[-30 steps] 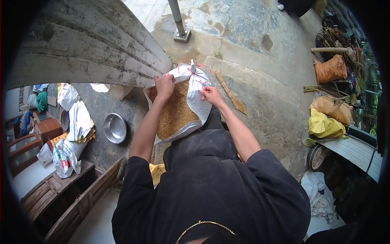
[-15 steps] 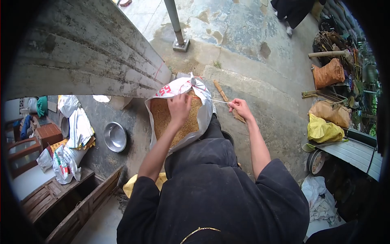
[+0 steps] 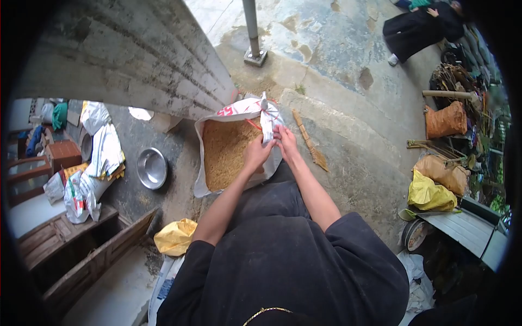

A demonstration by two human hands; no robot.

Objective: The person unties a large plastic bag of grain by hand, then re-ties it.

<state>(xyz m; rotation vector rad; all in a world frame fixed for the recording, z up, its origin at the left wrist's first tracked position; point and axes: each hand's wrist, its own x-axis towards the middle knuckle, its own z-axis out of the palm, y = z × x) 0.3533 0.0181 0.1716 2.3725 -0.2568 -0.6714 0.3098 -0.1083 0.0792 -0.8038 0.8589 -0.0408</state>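
A white sack with red print [image 3: 199, 157] stands open in front of me, filled with golden-brown grain [image 3: 225, 155]. Its far right corner is gathered into a tied tuft [image 3: 265, 103], and a red strip lies just beside it. My left hand [image 3: 256, 153] pinches the sack's right rim from the inner side. Close by, almost touching it, my right hand [image 3: 285, 142] has its fingers bent around the same rim from the outer side. The fingertips of both hands meet at the white edge.
A metal bowl [image 3: 152, 168] is on the floor at left, near white bags [image 3: 106, 152]. A wooden strip [image 3: 309, 140] lies right of the sack. A concrete wall [image 3: 136, 60] and metal post [image 3: 250, 27] stand ahead. Another person [image 3: 416, 32] is far right, above sacks [image 3: 446, 120].
My right hand has moved left from the pulled white string to the sack's rim. My left hand has come right and down to meet it. More of the other person shows.
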